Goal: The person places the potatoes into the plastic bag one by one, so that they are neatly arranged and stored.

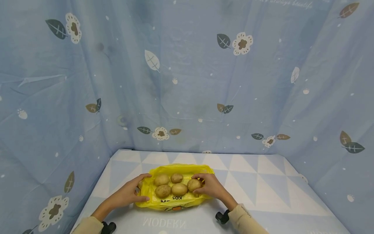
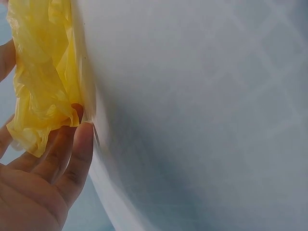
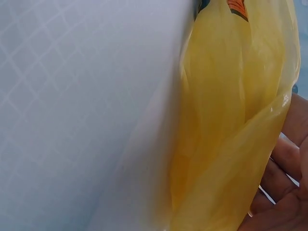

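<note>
A yellow plastic bag lies spread on the table, its opening facing up. Several potatoes show inside it. At the bag's left end, my left hand holds the side between thumb and spread fingers. The left wrist view shows its fingers against the crumpled yellow plastic. Over the right end, my right hand grips the rightmost potato with thumb and fingers. In the right wrist view the bag's side hides that potato and part of the fingers.
The table has a pale cloth with blue and white triangles and printed lettering. A blue curtain with leaves and flowers hangs behind and along both sides. Black wrist straps sit by the beige sleeves.
</note>
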The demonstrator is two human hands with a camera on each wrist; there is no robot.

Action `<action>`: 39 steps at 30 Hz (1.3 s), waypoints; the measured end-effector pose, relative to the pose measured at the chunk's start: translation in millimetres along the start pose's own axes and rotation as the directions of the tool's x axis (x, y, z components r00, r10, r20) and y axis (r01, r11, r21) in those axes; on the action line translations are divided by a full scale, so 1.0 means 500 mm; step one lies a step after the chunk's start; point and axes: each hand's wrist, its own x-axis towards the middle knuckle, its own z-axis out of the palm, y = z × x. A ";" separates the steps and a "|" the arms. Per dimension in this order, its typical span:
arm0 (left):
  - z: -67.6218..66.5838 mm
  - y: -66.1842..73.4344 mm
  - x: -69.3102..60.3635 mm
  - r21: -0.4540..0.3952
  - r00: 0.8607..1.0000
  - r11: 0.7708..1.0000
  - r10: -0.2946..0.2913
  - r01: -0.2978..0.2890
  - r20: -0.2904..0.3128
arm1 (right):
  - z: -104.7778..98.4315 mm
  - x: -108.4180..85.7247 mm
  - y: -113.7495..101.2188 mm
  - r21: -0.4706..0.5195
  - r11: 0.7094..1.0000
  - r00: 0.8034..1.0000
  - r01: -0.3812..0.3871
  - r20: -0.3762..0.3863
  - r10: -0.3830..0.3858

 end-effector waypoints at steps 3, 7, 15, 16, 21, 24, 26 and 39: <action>0.000 0.000 -0.001 -0.003 1.000 1.000 -0.003 0.003 0.001 | 0.002 0.000 0.000 -0.001 1.000 1.000 0.004 0.004 -0.004; 0.000 0.000 0.001 0.001 1.000 1.000 -0.002 0.002 -0.004 | 0.003 0.001 -0.001 -0.005 1.000 1.000 -0.004 0.014 0.004; 0.000 0.001 0.003 -0.005 1.000 1.000 0.008 -0.008 0.006 | -0.002 -0.006 -0.001 0.014 1.000 1.000 0.002 0.024 -0.003; 0.000 0.002 0.003 -0.004 1.000 1.000 0.008 -0.008 0.006 | -0.005 -0.008 -0.001 0.023 1.000 1.000 0.005 0.021 -0.005; -0.003 0.003 0.005 0.014 1.000 1.000 0.007 -0.007 -0.001 | -0.031 -0.019 -0.002 0.064 0.998 1.000 -0.023 -0.016 0.024; -0.008 0.003 0.005 0.020 1.000 1.000 0.000 0.000 -0.013 | -0.057 -0.032 0.002 0.075 0.996 0.998 -0.042 -0.045 0.046; -0.014 0.003 0.005 0.020 0.999 1.000 -0.009 0.010 -0.031 | -0.077 -0.046 0.006 0.083 0.995 0.996 -0.052 -0.070 0.058; -0.072 0.045 0.014 0.344 0.895 0.926 0.278 -0.154 -0.348 | -0.227 -0.157 0.052 -0.043 0.980 0.931 -0.194 -0.321 0.171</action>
